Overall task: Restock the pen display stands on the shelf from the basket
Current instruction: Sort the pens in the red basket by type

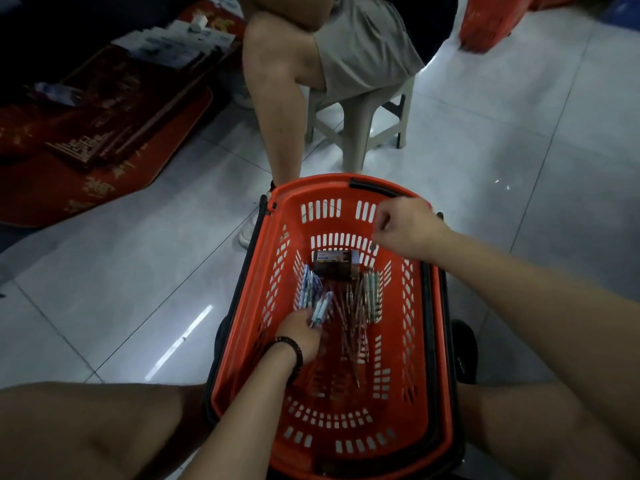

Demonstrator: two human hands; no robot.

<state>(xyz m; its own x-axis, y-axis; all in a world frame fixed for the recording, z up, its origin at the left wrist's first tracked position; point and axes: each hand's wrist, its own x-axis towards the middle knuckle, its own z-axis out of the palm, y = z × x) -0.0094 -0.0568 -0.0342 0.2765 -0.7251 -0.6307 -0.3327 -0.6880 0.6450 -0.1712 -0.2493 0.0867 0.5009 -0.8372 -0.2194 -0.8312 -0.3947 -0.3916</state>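
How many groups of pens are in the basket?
3: blue-and-white pens at left, some in the left hand; thin brown pens in the middle; pale pens at right. Others may be hidden.

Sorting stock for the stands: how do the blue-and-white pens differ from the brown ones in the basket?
The blue-and-white pens look thicker; the brown pens are slimmer. The left hand grips some blue-and-white pens; the brown pens lie untouched. Both are in the red basket.

Figure: We see a pale tiled floor [519, 168] bearing an orange basket [311, 184], a beige plastic stool [353, 140] and a red mat [52, 195].
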